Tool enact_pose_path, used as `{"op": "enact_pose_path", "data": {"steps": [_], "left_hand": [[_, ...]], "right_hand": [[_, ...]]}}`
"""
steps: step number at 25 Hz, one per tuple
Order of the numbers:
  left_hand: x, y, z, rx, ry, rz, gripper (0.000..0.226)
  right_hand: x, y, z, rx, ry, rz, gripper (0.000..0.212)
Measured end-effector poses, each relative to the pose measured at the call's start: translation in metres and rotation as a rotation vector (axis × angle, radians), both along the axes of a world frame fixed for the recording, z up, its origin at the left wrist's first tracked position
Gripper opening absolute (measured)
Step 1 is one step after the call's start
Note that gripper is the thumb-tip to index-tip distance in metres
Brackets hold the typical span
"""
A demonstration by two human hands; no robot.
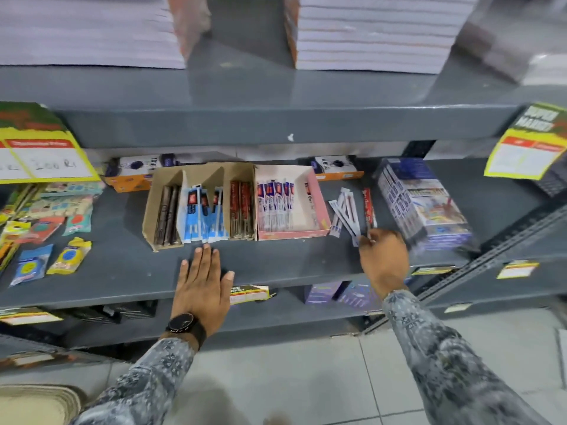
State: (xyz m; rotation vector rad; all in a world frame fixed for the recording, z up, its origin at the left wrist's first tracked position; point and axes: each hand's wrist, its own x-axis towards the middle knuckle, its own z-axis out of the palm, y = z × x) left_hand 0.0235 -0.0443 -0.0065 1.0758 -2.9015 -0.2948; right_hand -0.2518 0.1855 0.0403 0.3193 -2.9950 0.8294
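Note:
My left hand (201, 282) lies flat, fingers straight, on the grey shelf (122, 271), just in front of a brown cardboard box (159, 207) of pen packs. My right hand (383, 256) reaches to several loose white pen packs (343, 214) and a red pen pack (369, 208) lying on the shelf right of a pink box (319, 204). Its fingers curl at the near ends of those packs and appear to pinch them; the fingertips are partly hidden.
A blue printed carton (423, 204) stands close to the right of my right hand. Small packets (69, 256) lie on the shelf at left. Paper stacks (374, 32) fill the shelf above. Yellow price tags (46, 148) hang from its edge. Tiled floor lies below.

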Motion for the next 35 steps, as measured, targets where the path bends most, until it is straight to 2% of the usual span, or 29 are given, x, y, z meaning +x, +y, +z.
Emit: {"op": "enact_pose_path", "data": {"steps": [2,5,7,10,12,14,16,17,18,20,22,25,29,31,33,35], "left_hand": [[-0.002,0.0,0.001,0.013,0.008,0.005,0.076],[0.0,0.0,0.002,0.011,0.008,0.008,0.076],[0.0,0.0,0.001,0.011,0.006,0.011,0.076],[-0.002,-0.002,0.003,0.03,-0.029,0.009,0.071],[-0.004,-0.004,0.013,0.096,-0.042,0.004,0.068],[-0.008,-0.006,0.034,0.34,0.118,0.075,0.062],[-0.014,-0.002,0.061,0.908,0.467,0.261,0.058],[-0.017,-0.001,0.073,1.216,0.586,0.333,0.064],[-0.017,0.0,0.083,1.421,0.625,0.37,0.072],[-0.013,-0.002,0.093,1.527,0.66,0.381,0.068],[-0.007,-0.002,0.095,1.46,0.741,0.393,0.052],[0.004,-0.006,0.088,1.407,0.82,0.416,0.03],[0.011,-0.01,0.083,1.323,0.829,0.419,0.018],[0.01,-0.011,0.083,1.262,0.817,0.395,0.016],[0.009,-0.014,0.081,1.222,0.854,0.375,0.021],[0.01,-0.017,0.074,1.064,0.902,0.377,0.031]], "right_hand": [[-0.007,0.001,0.0,0.117,-0.086,0.007,0.03],[-0.002,-0.001,-0.006,0.189,-0.003,0.033,0.026],[0.0,0.0,-0.008,0.138,0.027,0.039,0.022],[0.003,0.004,-0.004,-0.175,0.036,0.018,0.013],[0.017,-0.001,0.008,-0.57,-0.041,0.051,0.014],[0.038,-0.012,0.022,-0.819,-0.098,0.219,0.013],[0.056,-0.027,0.028,-0.753,0.072,0.534,0.007],[0.064,-0.035,0.028,-0.676,0.185,0.703,0.005],[0.071,-0.042,0.026,-0.61,0.287,0.827,0.005],[0.079,-0.052,0.023,-0.531,0.428,0.928,0.014],[0.082,-0.055,0.018,-0.49,0.475,0.962,0.014],[0.089,-0.054,0.014,-0.491,0.3,0.965,0.009],[0.098,-0.058,0.023,-0.481,-0.207,0.771,0.017],[0.101,-0.06,0.026,-0.387,-0.486,0.7,0.024],[0.11,-0.061,0.023,-0.291,-0.7,0.661,0.017],[0.125,-0.07,0.019,-0.346,-0.836,0.527,0.013]]}}
